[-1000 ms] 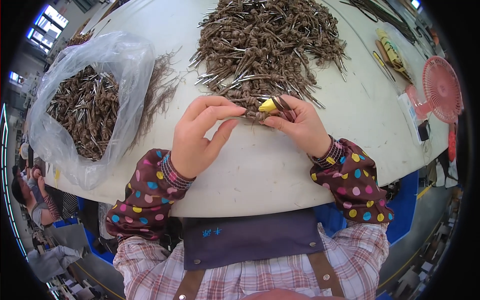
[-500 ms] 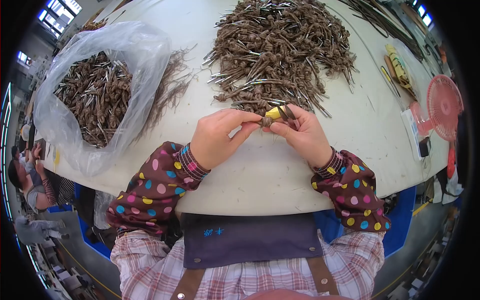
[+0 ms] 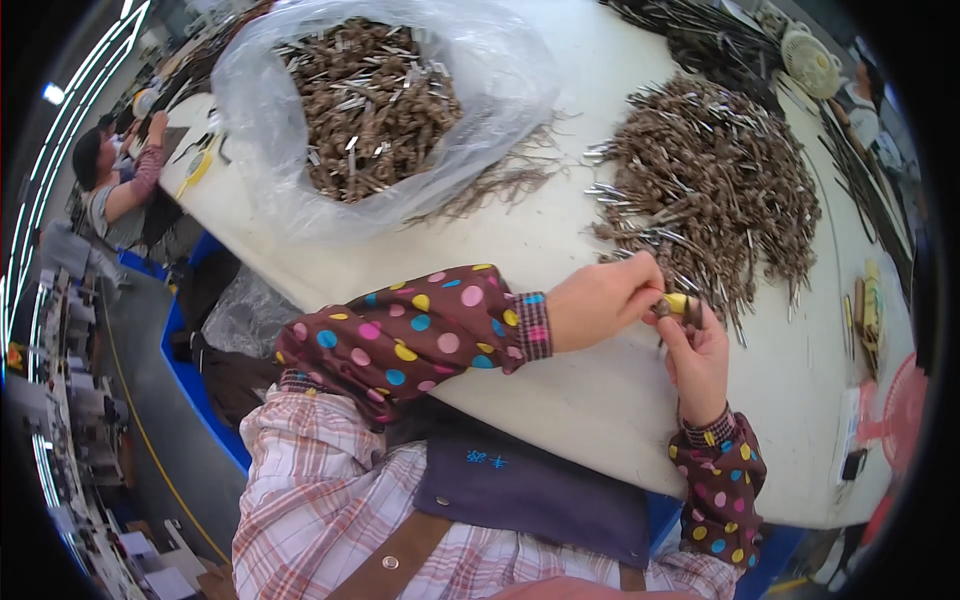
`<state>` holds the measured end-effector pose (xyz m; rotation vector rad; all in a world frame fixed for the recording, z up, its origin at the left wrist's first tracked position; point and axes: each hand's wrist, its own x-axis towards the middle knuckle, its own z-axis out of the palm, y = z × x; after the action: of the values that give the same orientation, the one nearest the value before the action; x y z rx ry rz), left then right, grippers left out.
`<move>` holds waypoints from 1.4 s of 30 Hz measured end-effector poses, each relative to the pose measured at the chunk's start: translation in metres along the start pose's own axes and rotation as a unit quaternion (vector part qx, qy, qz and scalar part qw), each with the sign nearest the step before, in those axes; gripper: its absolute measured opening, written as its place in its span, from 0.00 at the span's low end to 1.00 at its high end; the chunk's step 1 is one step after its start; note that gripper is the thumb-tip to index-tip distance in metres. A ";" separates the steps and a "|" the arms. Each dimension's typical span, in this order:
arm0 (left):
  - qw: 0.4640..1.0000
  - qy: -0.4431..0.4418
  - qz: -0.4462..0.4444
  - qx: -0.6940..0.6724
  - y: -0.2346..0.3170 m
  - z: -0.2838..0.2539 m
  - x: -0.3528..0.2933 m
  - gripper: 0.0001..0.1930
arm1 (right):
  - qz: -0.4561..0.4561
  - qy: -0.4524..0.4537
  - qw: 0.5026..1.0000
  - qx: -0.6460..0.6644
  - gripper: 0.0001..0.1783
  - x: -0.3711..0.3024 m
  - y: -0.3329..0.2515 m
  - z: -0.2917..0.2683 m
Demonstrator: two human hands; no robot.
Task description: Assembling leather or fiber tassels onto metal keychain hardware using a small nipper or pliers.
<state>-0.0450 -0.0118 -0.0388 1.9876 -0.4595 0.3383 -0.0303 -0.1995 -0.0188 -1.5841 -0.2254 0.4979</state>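
Observation:
My left hand [image 3: 605, 300] is closed, its thumb and fingertips pinching a small brown knotted cord [image 3: 661, 308]. Close against it, my right hand [image 3: 700, 368] is closed round a small yellow-and-dark tool [image 3: 678, 302], whose kind is mostly hidden by the fingers. The tool's yellow part lies right beside the knot. Just beyond both hands spreads a large heap of brown knotted cords with shiny metal tips [image 3: 710, 180].
A clear plastic bag [image 3: 500, 75] full of similar cords stands on the white table [image 3: 560, 390] at the far left. Loose brown strands [image 3: 490, 190] lie beside it. At right are a pink fan [image 3: 905, 410] and a yellow bundle [image 3: 870, 310]. A co-worker [image 3: 125, 180] is at the left.
The view has swung left, so the bag, the heap and my hands appear farther right. Both hands stay together at the knotted cord and the yellow tool.

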 end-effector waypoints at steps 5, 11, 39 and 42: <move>0.996 -0.038 -0.077 -0.032 0.002 -0.018 0.006 0.04 | -0.158 0.059 0.956 -0.239 0.22 0.006 -0.002 -0.012; 0.998 -0.050 -0.039 0.007 0.003 -0.009 0.006 0.05 | -0.283 0.102 0.852 -0.429 0.15 0.000 -0.019 -0.014; 1.000 -0.020 0.000 0.019 0.016 -0.008 0.006 0.06 | -0.305 0.129 0.820 -0.466 0.13 -0.002 -0.028 -0.021; 0.999 -0.030 -0.018 -0.004 0.016 -0.008 0.010 0.05 | -0.216 0.036 0.930 -0.296 0.23 0.000 -0.028 -0.027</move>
<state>-0.0442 -0.0131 -0.0188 1.9996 -0.4621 0.2535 -0.0140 -0.2219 0.0087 -2.0567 -0.7014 0.0146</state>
